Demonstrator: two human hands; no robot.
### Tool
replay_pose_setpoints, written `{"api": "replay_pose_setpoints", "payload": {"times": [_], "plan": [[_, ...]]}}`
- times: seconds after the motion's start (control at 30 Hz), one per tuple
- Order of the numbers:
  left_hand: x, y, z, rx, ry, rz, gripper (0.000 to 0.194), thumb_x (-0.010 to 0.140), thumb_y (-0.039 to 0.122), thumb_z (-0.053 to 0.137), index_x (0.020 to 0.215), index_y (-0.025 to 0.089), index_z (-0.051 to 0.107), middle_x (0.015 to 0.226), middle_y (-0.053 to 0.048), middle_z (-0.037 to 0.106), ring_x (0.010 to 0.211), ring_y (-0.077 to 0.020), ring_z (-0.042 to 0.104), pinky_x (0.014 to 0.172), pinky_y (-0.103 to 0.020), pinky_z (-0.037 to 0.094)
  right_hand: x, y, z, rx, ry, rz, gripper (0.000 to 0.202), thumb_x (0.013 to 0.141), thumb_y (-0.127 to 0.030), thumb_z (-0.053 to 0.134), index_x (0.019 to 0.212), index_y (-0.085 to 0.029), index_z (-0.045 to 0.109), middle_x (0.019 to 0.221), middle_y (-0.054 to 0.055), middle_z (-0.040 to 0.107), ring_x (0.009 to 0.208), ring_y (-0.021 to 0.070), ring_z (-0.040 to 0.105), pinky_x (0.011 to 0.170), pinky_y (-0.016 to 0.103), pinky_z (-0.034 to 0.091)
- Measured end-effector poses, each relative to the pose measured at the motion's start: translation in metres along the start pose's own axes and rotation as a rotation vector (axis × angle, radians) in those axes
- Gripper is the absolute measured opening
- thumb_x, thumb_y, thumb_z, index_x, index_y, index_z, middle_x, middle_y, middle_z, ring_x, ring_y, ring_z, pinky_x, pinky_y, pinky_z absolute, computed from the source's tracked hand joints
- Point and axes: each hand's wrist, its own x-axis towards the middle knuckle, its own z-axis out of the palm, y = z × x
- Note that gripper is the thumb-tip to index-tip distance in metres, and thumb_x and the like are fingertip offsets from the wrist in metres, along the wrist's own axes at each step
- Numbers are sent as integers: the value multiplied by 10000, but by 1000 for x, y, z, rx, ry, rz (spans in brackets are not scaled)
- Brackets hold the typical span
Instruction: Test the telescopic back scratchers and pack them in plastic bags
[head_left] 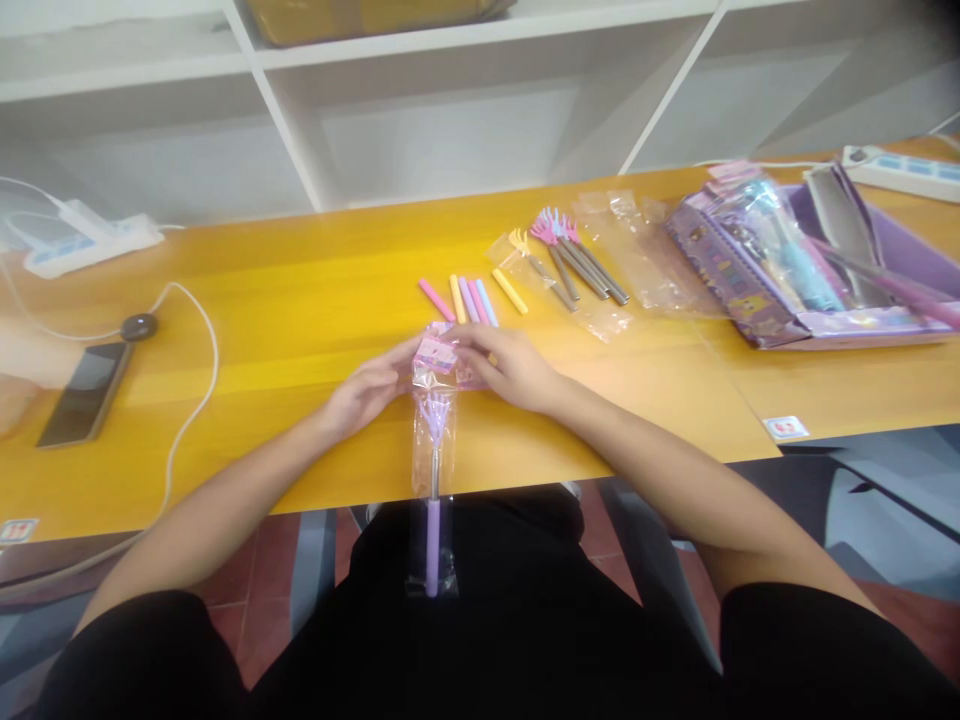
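Observation:
A clear bag [444, 455] with a pink header hangs over the table's front edge. Inside it lies a purple hand-shaped scratcher [433, 535] with a metal rod. My left hand [369, 388] touches the left side of the bag's top, fingers pressed together at the header. At the header's right side, my right hand [514, 365] has its fingers bent round the bag's top. Just beyond are several pastel tubes [469, 300] and a yellow tube [510, 291]. Several scratcher heads on metal rods [585, 262] lie farther right, beside a yellow one [536, 262] on clear plastic.
A purple box [885, 325] with packaged items stands at the right, with clear bags [637, 250] beside it. Power strips [94, 245] [907, 172] lie at both back corners. A phone [86, 393] and white cable [214, 350] are left, near another person's blurred arm.

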Motion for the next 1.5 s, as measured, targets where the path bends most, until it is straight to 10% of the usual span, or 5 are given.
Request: {"api": "replay_pose_setpoints", "payload": {"times": [0.43,0.83,1.1,1.5], "plan": [[-1,-2,0,117,1,40,719,1003,480,801,1706,388,684,1895,4,476,1841,-408,269,1528,-595,181,3,1,-4,47,-46,-79,350,1245,-276,517,1459,-241,791,1433,87,834,1327,232,801,1171,440,656],[-2,-4,-2,116,28,56,739,985,464,799,1710,379,680,1895,-7,479,1835,-418,270,1508,-630,229,-4,2,-9,-26,-176,-133,493,1241,-213,522,1704,-282,678,1587,111,754,1478,250,734,1275,506,616],[0,0,1,105,-14,77,704,1014,445,713,1715,431,663,1859,-7,536,1780,-408,388,1330,-578,489,-5,-6,-9,-49,-203,-162,499,1245,-223,556,1730,-286,655,1710,111,673,1528,278,718,1267,514,637],[-1,2,0,111,29,85,693,995,442,765,1684,393,703,1825,-26,580,1796,-395,366,1460,-597,328,-6,-4,-7,-73,-215,-142,549,1254,-264,551,1802,-299,566,1717,103,668,1513,279,728,1226,484,656]]}}
